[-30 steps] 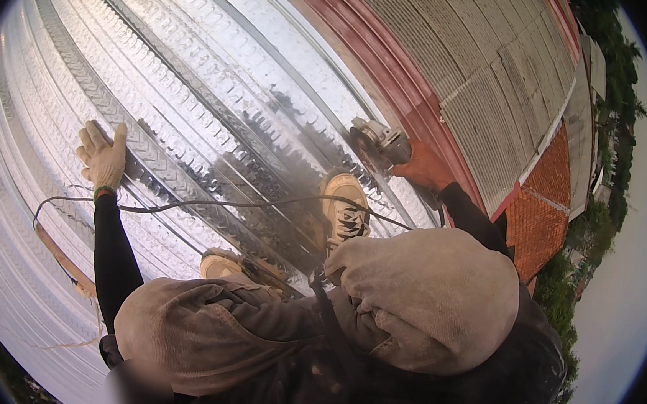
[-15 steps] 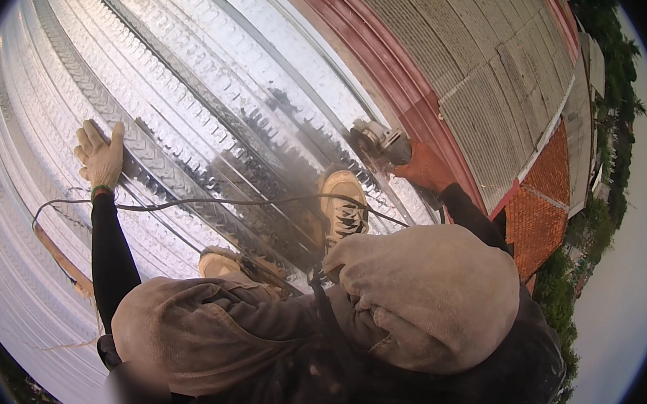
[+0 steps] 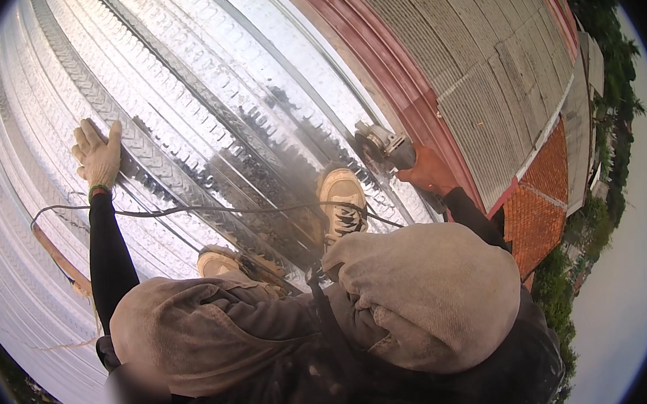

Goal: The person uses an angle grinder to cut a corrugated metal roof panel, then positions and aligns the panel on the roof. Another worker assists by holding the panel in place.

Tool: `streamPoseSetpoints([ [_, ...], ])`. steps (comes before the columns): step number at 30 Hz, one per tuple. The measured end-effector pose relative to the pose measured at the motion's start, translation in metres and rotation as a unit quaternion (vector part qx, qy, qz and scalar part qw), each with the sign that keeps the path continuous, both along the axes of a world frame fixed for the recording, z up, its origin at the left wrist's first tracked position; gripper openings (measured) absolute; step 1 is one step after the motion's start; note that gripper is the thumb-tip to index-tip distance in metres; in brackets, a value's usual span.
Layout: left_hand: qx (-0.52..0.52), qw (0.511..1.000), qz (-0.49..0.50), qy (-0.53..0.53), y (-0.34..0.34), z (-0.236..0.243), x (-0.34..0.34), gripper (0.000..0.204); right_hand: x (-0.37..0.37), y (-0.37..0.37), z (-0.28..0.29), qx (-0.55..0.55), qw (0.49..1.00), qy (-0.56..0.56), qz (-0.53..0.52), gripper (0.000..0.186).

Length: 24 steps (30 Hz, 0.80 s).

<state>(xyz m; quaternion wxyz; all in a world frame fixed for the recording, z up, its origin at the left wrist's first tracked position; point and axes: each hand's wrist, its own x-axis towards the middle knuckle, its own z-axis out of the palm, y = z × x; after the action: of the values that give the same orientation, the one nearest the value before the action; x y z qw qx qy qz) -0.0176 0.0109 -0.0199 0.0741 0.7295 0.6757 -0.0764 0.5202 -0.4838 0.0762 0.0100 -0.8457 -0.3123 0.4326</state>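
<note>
- Left hand lies flat, fingers spread, on silvery ribbed roof!
- Right hand grips a grinder beside red trim!
- Grey roofing, then trees, beyond!

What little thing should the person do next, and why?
Maybe the left hand, resting on the metal roof, should move the cord aside: in this view it crosses the right shoe, and the right hand is holding a grinder nearby.
</note>
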Motion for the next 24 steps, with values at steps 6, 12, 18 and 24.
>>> streamPoseSetpoints([
  [6,-0.002,1.000,0.003,0.005,0.001,0.001,-0.006,0.114,-0.001,-0.002,-0.004,-0.004,1.000,0.004,-0.004,0.068],
  [12,-0.006,1.000,-0.004,0.002,0.001,0.001,0.002,0.115,-0.001,-0.008,0.002,0.003,1.000,-0.001,0.000,0.067],
  [18,-0.008,1.000,0.000,0.003,-0.002,0.005,0.001,0.115,-0.002,-0.007,0.006,-0.017,1.000,-0.003,0.000,0.070],
  [24,-0.007,1.000,0.000,-0.003,-0.002,0.005,0.000,0.115,0.003,-0.026,0.003,-0.022,1.000,-0.007,0.011,0.072],
])
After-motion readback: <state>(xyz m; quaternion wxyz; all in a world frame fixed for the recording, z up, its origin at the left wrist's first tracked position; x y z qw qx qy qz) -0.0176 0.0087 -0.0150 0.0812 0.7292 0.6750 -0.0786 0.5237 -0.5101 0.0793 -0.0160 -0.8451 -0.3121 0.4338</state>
